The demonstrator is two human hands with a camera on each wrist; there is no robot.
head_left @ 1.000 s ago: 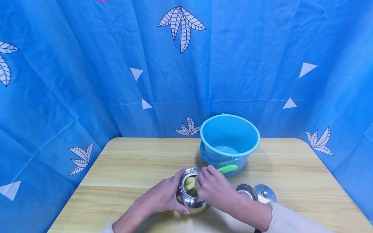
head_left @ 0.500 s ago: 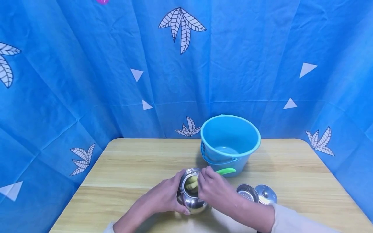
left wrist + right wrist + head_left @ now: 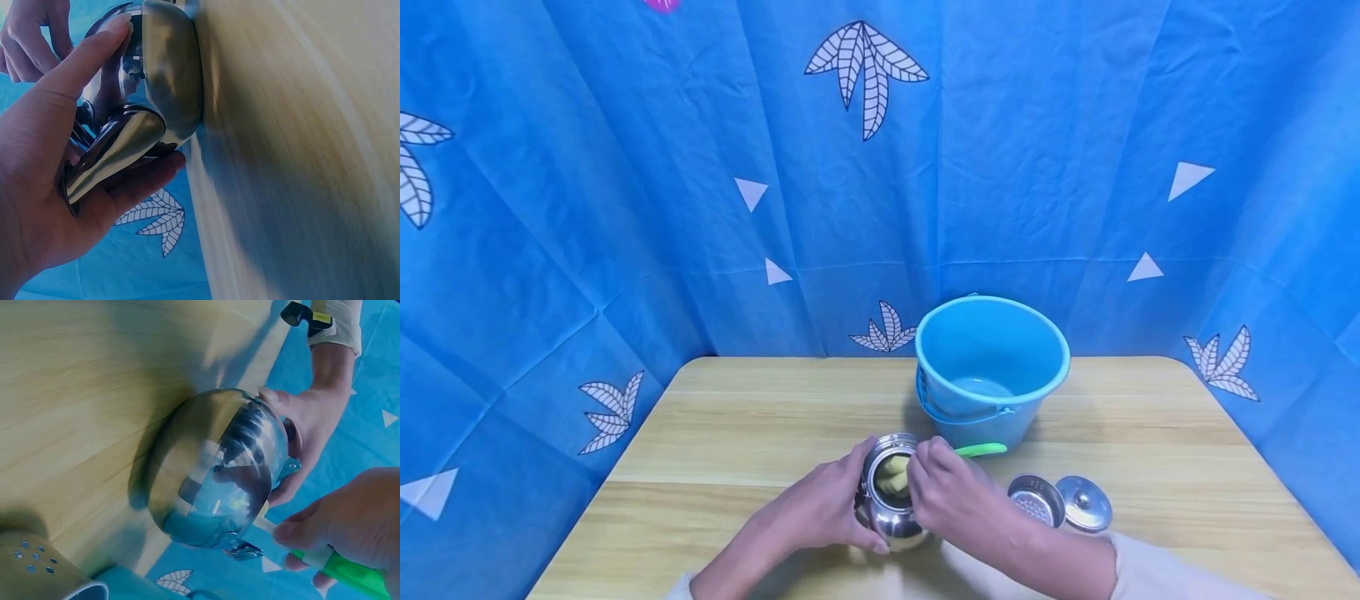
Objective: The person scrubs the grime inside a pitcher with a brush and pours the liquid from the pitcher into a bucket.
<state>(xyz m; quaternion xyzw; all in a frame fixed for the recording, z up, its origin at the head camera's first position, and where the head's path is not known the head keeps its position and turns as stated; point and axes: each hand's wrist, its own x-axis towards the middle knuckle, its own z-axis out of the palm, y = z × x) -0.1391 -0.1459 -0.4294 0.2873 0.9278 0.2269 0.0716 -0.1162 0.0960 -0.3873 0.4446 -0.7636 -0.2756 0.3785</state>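
Observation:
A shiny steel teapot (image 3: 901, 527) stands upright on the table with its round mouth uncovered. My left hand (image 3: 829, 503) grips its side, thumb and fingers spread around the spout (image 3: 115, 150). In my right hand (image 3: 953, 493), held just over the mouth, is a cleaning brush with a green handle (image 3: 983, 450) sticking out behind the fist. Its pale yellow, sponge-like head (image 3: 892, 475) sits inside the pot. The right wrist view shows a light shaft between the right fingers and the pot's mouth; the pot's far inside is hidden.
Behind the pot stands a blue bucket (image 3: 942, 415) with its handle hanging down. A perforated steel strainer (image 3: 1037, 498) and the round metal lid (image 3: 1093, 512) lie by my right forearm. A blue patterned curtain (image 3: 1037, 150) hangs around the wooden table (image 3: 737, 417).
My right hand has shifted slightly toward me, and the green handle has swung from slanting upward to nearly level. The yellow head has moved within the mouth. My left hand keeps its place.

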